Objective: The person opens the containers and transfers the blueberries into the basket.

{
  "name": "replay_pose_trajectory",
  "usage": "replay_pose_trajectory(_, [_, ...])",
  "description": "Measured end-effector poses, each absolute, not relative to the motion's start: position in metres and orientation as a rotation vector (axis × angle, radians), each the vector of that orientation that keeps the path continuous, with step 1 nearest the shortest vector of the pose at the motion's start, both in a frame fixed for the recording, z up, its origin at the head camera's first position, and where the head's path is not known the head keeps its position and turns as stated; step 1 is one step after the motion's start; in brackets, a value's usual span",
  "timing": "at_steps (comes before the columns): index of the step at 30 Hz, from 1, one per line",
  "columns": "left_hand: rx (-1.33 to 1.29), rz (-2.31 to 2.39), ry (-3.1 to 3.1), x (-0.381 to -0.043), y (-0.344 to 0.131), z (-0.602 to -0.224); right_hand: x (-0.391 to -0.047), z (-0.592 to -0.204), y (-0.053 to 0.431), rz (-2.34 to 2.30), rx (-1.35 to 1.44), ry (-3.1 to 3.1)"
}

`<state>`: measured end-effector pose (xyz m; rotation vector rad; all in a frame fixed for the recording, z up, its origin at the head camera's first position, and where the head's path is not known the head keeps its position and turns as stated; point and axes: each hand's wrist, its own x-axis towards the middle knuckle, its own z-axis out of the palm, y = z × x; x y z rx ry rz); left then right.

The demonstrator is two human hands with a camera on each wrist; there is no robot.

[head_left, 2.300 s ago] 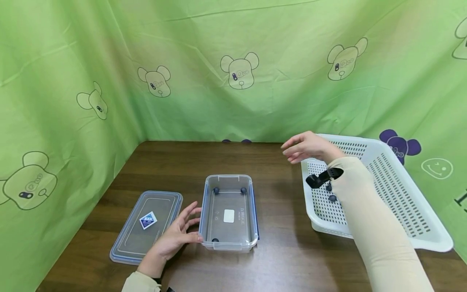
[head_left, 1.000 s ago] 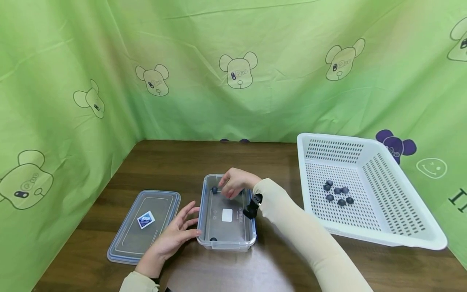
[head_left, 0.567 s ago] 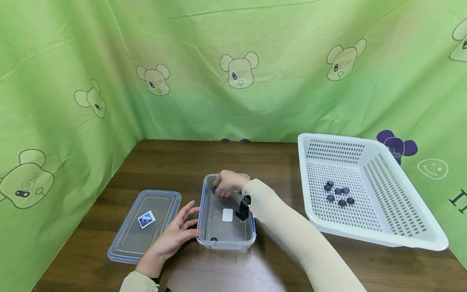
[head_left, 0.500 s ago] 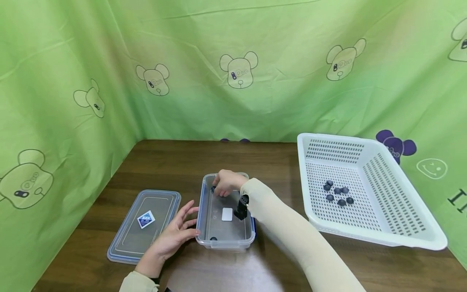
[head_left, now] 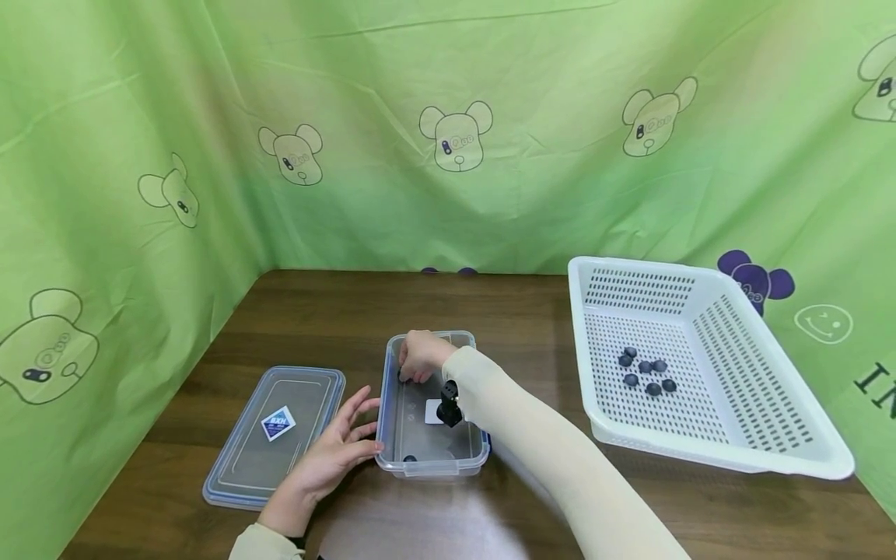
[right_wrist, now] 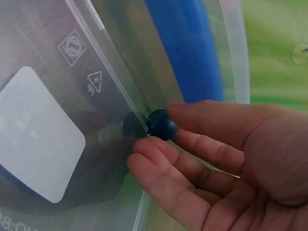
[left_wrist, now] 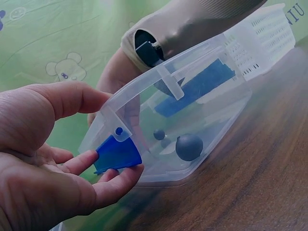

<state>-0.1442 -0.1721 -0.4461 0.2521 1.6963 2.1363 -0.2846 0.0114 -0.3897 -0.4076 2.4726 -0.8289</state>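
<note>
A clear plastic storage box (head_left: pixel 465 459) with blue side clips stands on the table. My left hand (head_left: pixel 336 451) rests at its left side, thumb at the rim; in the left wrist view fingertips touch a blue clip (left_wrist: pixel 118 153). My right hand (head_left: pixel 422 354) reaches into the far left of the box. The right wrist view shows its thumb and fingers pinching a blueberry (right_wrist: pixel 162 124) by the side wall. Another blueberry (head_left: pixel 410 459) lies at the box's near end, and a smaller-looking blueberry (left_wrist: pixel 159 134) shows through the wall. My right sleeve covers part of the box.
A white perforated basket (head_left: pixel 707 334) stands at the right with several blueberries (head_left: pixel 653 388) on its bottom. The box's clear lid (head_left: pixel 269 459), with a blue-and-white label, lies left of my left hand. A green printed cloth (head_left: pixel 364 194) hangs behind the wooden table.
My right hand has come from the basket's left edge into the box, then shifted left to the far left blueberry. My left hand has stayed at the box.
</note>
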Motion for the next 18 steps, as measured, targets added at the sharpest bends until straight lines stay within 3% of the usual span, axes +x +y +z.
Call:
replay_pose_trajectory(10, [0.218,2.144,1.696,-0.144,-0.171,-0.448,-0.282,-0.392,0.009,-0.8,-0.411,2.477])
replay_pose_trajectory(18, [0.214,2.147,1.697,-0.145,-0.17,-0.447,-0.287,-0.369,0.031,-0.938,-0.481,2.334])
